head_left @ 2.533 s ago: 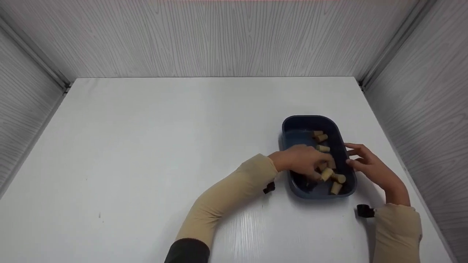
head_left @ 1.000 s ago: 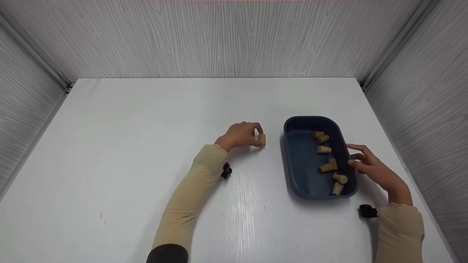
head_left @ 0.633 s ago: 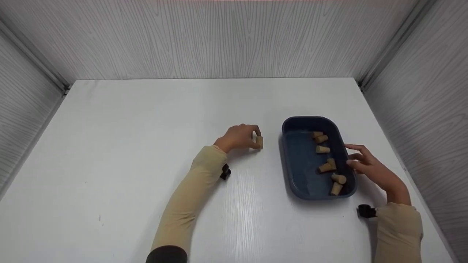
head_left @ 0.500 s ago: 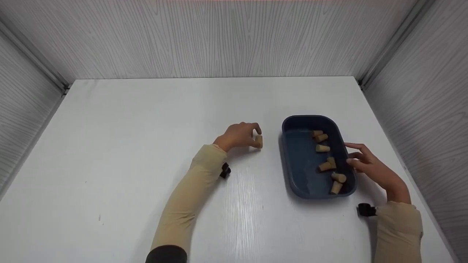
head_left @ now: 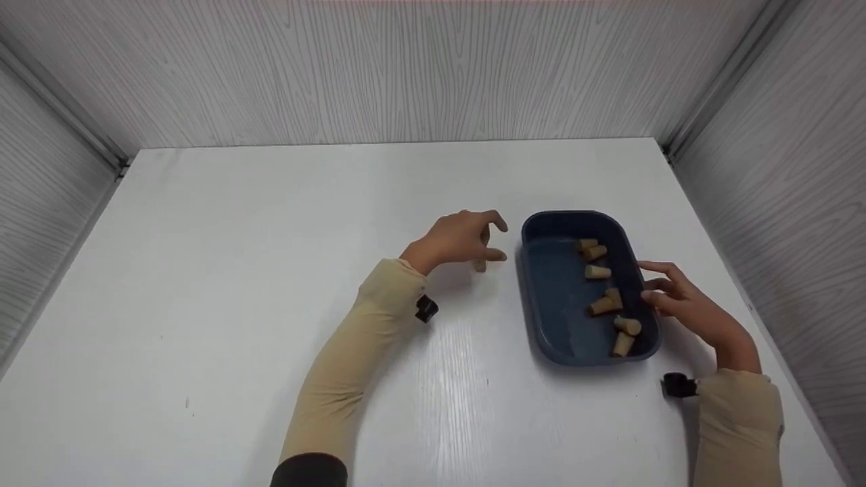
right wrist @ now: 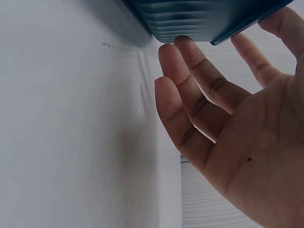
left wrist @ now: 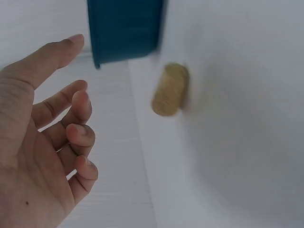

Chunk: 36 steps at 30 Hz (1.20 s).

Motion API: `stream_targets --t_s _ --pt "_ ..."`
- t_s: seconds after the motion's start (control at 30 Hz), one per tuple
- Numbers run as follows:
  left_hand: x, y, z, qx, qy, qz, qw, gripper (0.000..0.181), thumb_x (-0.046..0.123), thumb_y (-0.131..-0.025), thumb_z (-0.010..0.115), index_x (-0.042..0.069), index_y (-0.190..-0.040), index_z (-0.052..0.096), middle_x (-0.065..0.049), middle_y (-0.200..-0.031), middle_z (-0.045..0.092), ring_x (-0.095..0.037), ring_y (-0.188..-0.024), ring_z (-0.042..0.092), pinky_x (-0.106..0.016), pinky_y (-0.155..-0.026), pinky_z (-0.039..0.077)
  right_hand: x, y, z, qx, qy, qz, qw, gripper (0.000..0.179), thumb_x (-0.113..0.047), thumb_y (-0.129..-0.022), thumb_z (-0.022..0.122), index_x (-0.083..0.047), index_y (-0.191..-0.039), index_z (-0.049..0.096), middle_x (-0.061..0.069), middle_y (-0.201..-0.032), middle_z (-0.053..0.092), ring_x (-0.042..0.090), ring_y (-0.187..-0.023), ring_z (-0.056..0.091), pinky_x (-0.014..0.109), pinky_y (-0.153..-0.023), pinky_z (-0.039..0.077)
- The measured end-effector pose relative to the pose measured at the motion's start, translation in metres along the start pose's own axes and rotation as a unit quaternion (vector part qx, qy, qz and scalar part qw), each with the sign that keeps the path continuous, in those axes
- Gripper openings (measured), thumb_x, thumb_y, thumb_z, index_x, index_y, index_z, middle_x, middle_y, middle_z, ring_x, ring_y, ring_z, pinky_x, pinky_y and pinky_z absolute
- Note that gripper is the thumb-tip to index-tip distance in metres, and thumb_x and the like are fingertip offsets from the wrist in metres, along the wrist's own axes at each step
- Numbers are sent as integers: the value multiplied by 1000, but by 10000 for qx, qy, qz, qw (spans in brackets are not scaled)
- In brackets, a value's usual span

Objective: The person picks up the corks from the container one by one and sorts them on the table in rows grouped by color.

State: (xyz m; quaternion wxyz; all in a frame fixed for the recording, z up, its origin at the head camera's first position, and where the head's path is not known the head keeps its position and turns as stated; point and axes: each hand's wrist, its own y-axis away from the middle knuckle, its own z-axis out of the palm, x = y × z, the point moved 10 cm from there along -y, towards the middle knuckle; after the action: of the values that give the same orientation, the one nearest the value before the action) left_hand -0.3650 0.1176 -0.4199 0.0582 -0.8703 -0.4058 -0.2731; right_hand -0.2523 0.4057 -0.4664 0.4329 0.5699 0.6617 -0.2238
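A cork stopper [head_left: 480,265] stands on the white table, partly hidden in the head view by my left hand [head_left: 461,238]. That hand hovers over it with thumb and fingers spread apart, holding nothing. In the left wrist view the cork [left wrist: 170,89] shows whole and apart from the fingers. To the right is a dark blue rectangular tub [head_left: 561,338] with several corks [head_left: 598,272] lying along its right side. My right hand [head_left: 690,308] rests its fingertips against the tub's right rim, and the right wrist view shows loosely bent fingers [right wrist: 204,80] at the tub's outer wall.
The white table [head_left: 237,304] is bounded by a pale wood-grain back wall [head_left: 406,74] and by side panels to left and right. A small black wrist camera [head_left: 678,385] hangs at the right cuff, close to the tabletop.
My left hand brought a cork out of the tub leftward to the table and let go of it. It has since lifted and shifted slightly right. The right hand stays at the tub.
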Motion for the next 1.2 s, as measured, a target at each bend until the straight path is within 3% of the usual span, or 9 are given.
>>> stream_targets --t_s 0.2,0.53,0.77,0.9,1.07,1.2 --pt "41 -3 -1 -85 -99 566 9983 55 41 -85 71 19 -133 54 -1 -106 65 -17 -99 59 -36 -89 46 0 0 0 28 -82 -18 10000 50 -25 -103 46 -20 -148 27 -5 -120 49 -1 -99 56 23 -80 45" --pt "87 -21 4 -273 -239 992 9944 55 43 -85 71 20 -132 55 0 -111 63 -13 -100 58 -30 -88 46 -2 -1 -2 32 64 -26 10000 49 -26 -103 46 -19 -148 27 -2 -120 48 -1 -97 55 24 -78 45" --pt "112 -34 39 -572 -692 1248 9881 50 39 -85 72 22 -129 56 4 -105 63 -9 -90 57 -26 -78 45 -1 1 1 33 60 -18 10000 50 -26 -103 45 -20 -148 27 -1 -121 48 -2 -99 55 23 -80 45" --pt "121 -40 58 -808 -845 1338 9841 50 40 -86 71 25 -130 55 5 -108 64 -8 -92 58 -25 -77 44 -1 0 0 52 50 -62 10000 49 -26 -103 46 -19 -148 27 -2 -120 49 -2 -99 56 23 -80 45" --pt "127 -48 78 -1072 -913 1251 9821 47 39 -87 70 30 -131 55 6 -111 66 -6 -95 60 -25 -79 47 0 0 0 61 48 12 10000 49 -27 -103 46 -20 -148 27 -4 -118 50 -2 -99 56 24 -80 45" --pt "130 -54 92 -1236 -951 1096 9817 45 37 -88 69 33 -131 55 8 -100 66 -6 -85 59 -24 -71 46 1 0 0 70 88 58 9999 50 -27 -103 46 -21 -148 27 -4 -117 51 0 -98 55 24 -81 44"
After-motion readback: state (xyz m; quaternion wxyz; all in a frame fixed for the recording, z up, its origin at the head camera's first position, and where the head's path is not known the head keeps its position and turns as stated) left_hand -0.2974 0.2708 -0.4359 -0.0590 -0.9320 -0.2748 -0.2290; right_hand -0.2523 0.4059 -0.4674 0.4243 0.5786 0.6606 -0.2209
